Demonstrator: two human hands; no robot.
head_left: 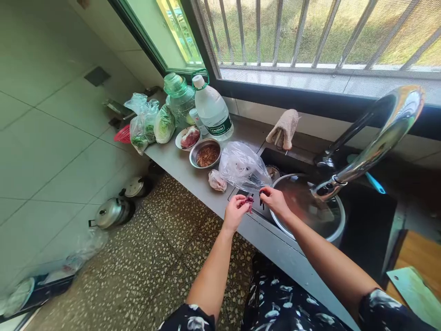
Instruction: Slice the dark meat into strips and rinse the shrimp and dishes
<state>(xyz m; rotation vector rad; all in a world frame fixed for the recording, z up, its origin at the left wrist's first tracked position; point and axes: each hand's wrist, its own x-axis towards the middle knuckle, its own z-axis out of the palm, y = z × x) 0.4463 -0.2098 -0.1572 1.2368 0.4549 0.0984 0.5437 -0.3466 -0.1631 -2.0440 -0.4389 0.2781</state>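
My left hand (234,214) is closed in a pinch on a small dark red piece of meat (248,202) at the counter's front edge. Beside it, my right hand (274,201) pinches a small dark scrap (262,196), too small to name, over the near corner of the sink. Just beyond the hands lies a clear plastic bag (243,165) with dark specks in it. A pale lump of raw meat (217,180) sits on the counter left of the bag. The large pot (341,220) in the sink holds cloudy reddish water and stands next to my right forearm.
A chrome faucet (386,138) arches over the pot. Along the counter (179,165) stand a bowl of brownish strips in liquid (207,155), a plate of red meat (189,138), a water bottle (213,110) and bagged greens (164,124). A cloth (285,128) hangs behind the sink.
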